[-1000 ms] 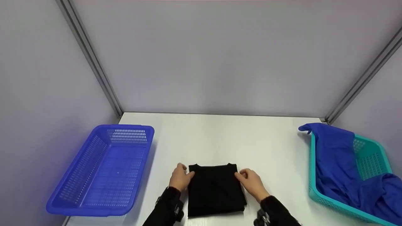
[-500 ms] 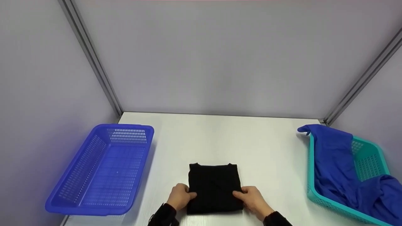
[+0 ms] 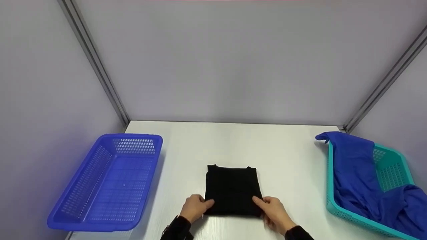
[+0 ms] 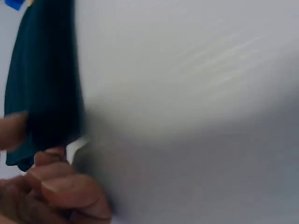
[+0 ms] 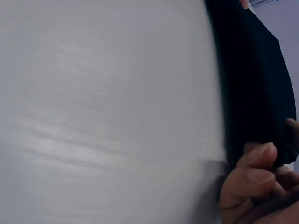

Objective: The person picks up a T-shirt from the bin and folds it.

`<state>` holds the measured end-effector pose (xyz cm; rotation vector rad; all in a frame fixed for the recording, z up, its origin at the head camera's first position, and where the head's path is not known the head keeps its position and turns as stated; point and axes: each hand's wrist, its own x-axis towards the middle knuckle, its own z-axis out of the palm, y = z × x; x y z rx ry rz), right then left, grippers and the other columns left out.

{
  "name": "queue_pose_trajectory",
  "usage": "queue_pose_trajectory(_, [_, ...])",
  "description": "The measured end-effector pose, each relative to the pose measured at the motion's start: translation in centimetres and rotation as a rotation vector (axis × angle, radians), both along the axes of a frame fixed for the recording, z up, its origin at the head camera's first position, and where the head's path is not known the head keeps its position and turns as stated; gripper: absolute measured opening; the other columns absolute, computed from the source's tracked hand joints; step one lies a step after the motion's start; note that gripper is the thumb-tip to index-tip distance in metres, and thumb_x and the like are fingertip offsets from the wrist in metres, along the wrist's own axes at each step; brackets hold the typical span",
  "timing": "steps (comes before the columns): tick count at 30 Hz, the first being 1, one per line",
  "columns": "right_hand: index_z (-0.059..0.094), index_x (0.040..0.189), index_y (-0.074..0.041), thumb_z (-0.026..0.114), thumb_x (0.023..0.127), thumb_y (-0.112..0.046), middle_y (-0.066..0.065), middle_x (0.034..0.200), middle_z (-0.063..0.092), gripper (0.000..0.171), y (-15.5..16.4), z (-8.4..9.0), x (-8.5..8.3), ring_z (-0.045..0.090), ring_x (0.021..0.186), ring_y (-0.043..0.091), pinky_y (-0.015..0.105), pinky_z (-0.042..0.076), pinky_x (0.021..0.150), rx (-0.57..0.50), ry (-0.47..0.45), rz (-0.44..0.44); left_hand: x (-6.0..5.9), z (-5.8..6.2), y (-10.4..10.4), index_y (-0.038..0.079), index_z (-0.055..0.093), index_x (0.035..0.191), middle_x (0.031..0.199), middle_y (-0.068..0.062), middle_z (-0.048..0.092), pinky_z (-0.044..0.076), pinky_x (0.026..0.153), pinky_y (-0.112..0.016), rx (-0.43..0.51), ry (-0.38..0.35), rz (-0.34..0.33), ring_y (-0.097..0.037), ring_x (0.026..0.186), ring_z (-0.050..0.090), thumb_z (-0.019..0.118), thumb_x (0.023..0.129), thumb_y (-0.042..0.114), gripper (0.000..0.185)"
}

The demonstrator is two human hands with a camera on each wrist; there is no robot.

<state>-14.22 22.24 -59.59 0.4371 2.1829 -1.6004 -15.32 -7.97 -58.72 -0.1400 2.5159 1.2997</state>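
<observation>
— Both near corners of the folded black garment point(image 3: 232, 190) are pinched: one by the left hand point(image 3: 193, 207), one by the right hand point(image 3: 274, 210).
— Where is it lying?
— Flat on the white desk point(image 3: 287, 160), between the two baskets.

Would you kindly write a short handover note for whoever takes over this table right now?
Left hand grips the near left corner of the folded black garment; right hand grips its near right corner.
The garment lies mid-table, between the blue basket on the left, which holds nothing visible, and the teal basket on the right, which holds a blue garment.
Done: black garment folded to a compact rectangle.
Left, likely: putting it in a basket; the blue garment is unfolded.
</observation>
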Motion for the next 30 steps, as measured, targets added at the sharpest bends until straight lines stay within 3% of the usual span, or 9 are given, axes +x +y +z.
queue_pose_trajectory(4, [0.061,0.101,-0.004,0.076,0.096,-0.04,0.001,0.061,0.061,0.039,0.7,0.2,1.4,0.048,0.04,0.005,0.018,0.04,0.038,-0.066,-0.068,0.096,1.0,0.0,-0.6,0.009,0.057,0.077,0.065,0.0,0.052,0.04,0.046,-0.026,0.101,-0.096,-0.046,-0.013,0.051,0.047,0.076,0.095,0.026,0.032])
queue_pose_trajectory(7, [0.057,0.1,-0.003,0.073,0.098,-0.027,0.0,0.061,0.064,0.029,0.8,-0.1,2.1,0.05,0.04,0.003,0.017,0.041,0.038,-0.111,-0.068,0.137,1.6,-0.3,-0.8,0.017,0.043,0.068,0.055,0.005,0.043,0.036,0.04,-0.021,0.152,-0.109,-0.043,-0.008,0.043,0.041,0.074,0.096,0.015,0.042])
queue_pose_trajectory(12, [0.055,0.095,-0.005,0.068,0.101,-0.014,0.0,0.06,0.064,0.017,0.8,-0.5,2.5,0.048,0.04,0.001,0.016,0.04,0.039,-0.15,-0.057,0.135,2.1,-0.8,-1.1,0.014,0.049,0.069,0.052,0.006,0.052,0.038,0.039,-0.016,0.211,-0.093,-0.031,-0.004,0.04,0.045,0.072,0.096,0.006,0.036])
queue_pose_trajectory(17, [0.063,0.093,-0.003,0.07,0.101,-0.022,-0.002,0.058,0.06,0.022,1.8,0.0,2.4,0.046,0.041,0.001,0.016,0.037,0.04,-0.11,-0.07,0.164,2.4,-0.5,-1.9,0.009,0.061,0.069,0.052,0.005,0.055,0.039,0.04,-0.017,0.144,-0.098,-0.059,-0.004,0.04,0.046,0.075,0.094,0.013,0.029])
queue_pose_trajectory(21, [0.07,0.098,0.0,0.07,0.101,-0.031,-0.001,0.059,0.06,0.03,3.7,1.3,1.6,0.049,0.043,0.005,0.019,0.038,0.041,0.047,-0.01,0.175,1.8,1.3,-3.2,0.006,0.063,0.08,0.06,-0.001,0.06,0.045,0.042,-0.022,0.016,-0.075,-0.081,-0.01,0.045,0.05,0.074,0.096,0.019,0.023])
queue_pose_trajectory(24, [0.07,0.103,-0.001,0.067,0.102,-0.03,0.004,0.066,0.063,0.029,5.3,3.0,0.0,0.056,0.051,0.013,0.025,0.045,0.047,0.311,0.086,0.178,0.2,3.5,-3.9,0.005,0.066,0.09,0.07,-0.006,0.065,0.051,0.048,-0.03,-0.134,0.063,-0.085,-0.016,0.052,0.058,0.071,0.098,0.021,0.019])
queue_pose_trajectory(26, [0.069,0.11,0.001,0.065,0.103,-0.028,0.012,0.078,0.069,0.03,6.3,4.3,-1.3,0.064,0.062,0.021,0.036,0.053,0.056,0.523,0.172,0.217,-1.0,4.7,-4.1,0.005,0.069,0.099,0.082,-0.009,0.071,0.056,0.057,-0.037,-0.25,0.203,-0.079,-0.021,0.064,0.065,0.07,0.099,0.022,0.017])
queue_pose_trajectory(28, [0.067,0.12,0.003,0.065,0.102,-0.026,0.022,0.095,0.073,0.034,7.0,5.4,-2.4,0.071,0.078,0.033,0.047,0.058,0.069,0.702,0.274,0.248,-2.3,5.6,-4.3,0.004,0.071,0.11,0.1,-0.014,0.075,0.06,0.072,-0.047,-0.373,0.373,-0.084,-0.031,0.086,0.072,0.07,0.099,0.023,0.022])
queue_pose_trajectory(30, [0.06,0.134,0.006,0.065,0.103,-0.027,0.031,0.119,0.07,0.046,7.5,6.2,-3.3,0.07,0.099,0.047,0.058,0.057,0.084,0.824,0.389,0.263,-3.4,6.1,-4.4,0.004,0.07,0.124,0.124,-0.019,0.072,0.058,0.091,-0.057,-0.495,0.515,-0.086,-0.041,0.113,0.068,0.07,0.098,0.028,0.034])
